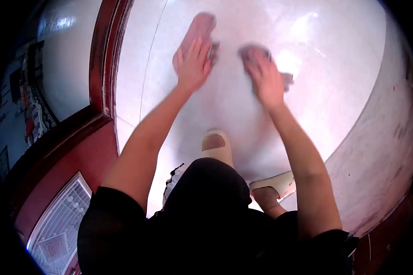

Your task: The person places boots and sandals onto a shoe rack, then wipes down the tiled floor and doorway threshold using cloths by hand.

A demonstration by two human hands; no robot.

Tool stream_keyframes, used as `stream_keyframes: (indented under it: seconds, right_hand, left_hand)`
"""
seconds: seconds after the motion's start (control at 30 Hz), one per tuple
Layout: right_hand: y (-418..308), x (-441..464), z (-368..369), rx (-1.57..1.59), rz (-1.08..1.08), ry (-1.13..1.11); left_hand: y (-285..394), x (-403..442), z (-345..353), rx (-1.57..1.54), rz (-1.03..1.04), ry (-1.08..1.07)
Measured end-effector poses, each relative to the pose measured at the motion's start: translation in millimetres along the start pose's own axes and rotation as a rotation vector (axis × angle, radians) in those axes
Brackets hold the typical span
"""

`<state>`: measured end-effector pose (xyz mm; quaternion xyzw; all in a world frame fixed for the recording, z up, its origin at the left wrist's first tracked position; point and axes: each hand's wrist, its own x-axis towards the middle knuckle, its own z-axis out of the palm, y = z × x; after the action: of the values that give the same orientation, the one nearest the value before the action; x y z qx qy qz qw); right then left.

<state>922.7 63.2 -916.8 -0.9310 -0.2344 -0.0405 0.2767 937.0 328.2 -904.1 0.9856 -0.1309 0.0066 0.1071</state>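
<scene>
My left hand [193,66] reaches forward, its fingers laid over a long pinkish-brown slipper-shaped thing [201,25]. To the right, my right hand [267,82] grips a similar brownish slipper-shaped thing [256,49], partly covered by the fingers. Both things are blurred, and greyish parts stick out on their right sides. Whether they touch the floor or hover just above it, I cannot tell. The undersides of both hands are hidden.
A pale, shiny tiled floor [215,105] lies below. Cream slides [227,156] are on my feet. At left is a dark red door frame [106,59], with a decorated panel [59,229] lower down. A whitish wall [376,169] rises at right.
</scene>
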Motion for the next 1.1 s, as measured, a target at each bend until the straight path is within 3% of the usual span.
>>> stream_keyframes:
  seconds: [0.13,0.2,0.3,0.37,0.4,0.43,0.5,0.53,0.6,0.67,0.7,0.77,0.8,0.87,0.9,0.93,1.0,1.03,1.07,1.1]
  right_hand:
    - [-43,-159,-24,0.202,-0.149,-0.518]
    - [-48,-208,-49,0.258,-0.349,-0.728]
    - [-16,-183,-60,0.316,-0.702,-0.756]
    - [7,-142,-51,0.207,-0.713,-0.582]
    - [18,-117,-45,0.348,-0.478,-0.521]
    - [37,-75,-53,0.308,-0.443,-0.483]
    - [84,-17,-57,0.142,-0.296,-0.255]
    - [112,10,-75,0.317,-0.139,-0.087]
    - [193,30,-104,-0.08,0.04,0.243]
    - [283,-5,-166,-0.211,0.432,0.403]
    - [299,-19,-210,-0.304,0.741,0.299]
    - [349,-57,-271,-0.177,1.078,0.457]
    - [320,-56,-274,-0.073,0.945,0.59]
    - [244,-35,-247,0.042,0.427,0.745]
    - [199,-27,-224,-0.005,0.569,0.513]
    - [152,-16,-185,0.253,0.552,0.478]
    - [74,9,-123,-0.012,0.451,0.008]
    - [52,14,-102,0.004,0.135,0.117]
    - [57,24,-101,-0.194,-0.095,0.024]
    - [73,35,-106,-0.074,-0.015,0.084]
  left_hand:
    - [4,-164,-25,-0.01,0.141,-0.31]
    - [-5,-227,-39,0.037,0.303,-0.644]
    - [-30,-210,-23,-0.054,0.529,-0.589]
    - [-21,-140,-19,0.001,0.664,-0.603]
    - [-10,-98,-18,0.008,0.675,-0.626]
    - [-1,-57,-16,0.015,0.686,-0.646]
    - [15,9,-9,-0.02,0.701,-0.442]
    - [21,33,-3,-0.037,0.711,-0.341]
    - [29,66,7,-0.038,0.619,-0.258]
    - [40,85,-3,-0.046,0.545,-0.167]
    - [44,87,-5,-0.044,0.537,-0.165]
    - [49,88,-16,-0.042,0.509,-0.139]
    - [50,86,-16,-0.047,0.506,-0.114]
    - [53,82,-22,-0.035,0.511,-0.095]
    - [53,84,-25,-0.023,0.513,-0.088]
    - [54,84,-29,-0.022,0.512,-0.086]
    - [55,84,-34,-0.015,0.506,-0.087]
    - [54,85,-33,-0.02,0.515,-0.064]
    - [52,84,-29,-0.025,0.525,-0.046]
    - [51,82,-25,-0.032,0.532,-0.037]
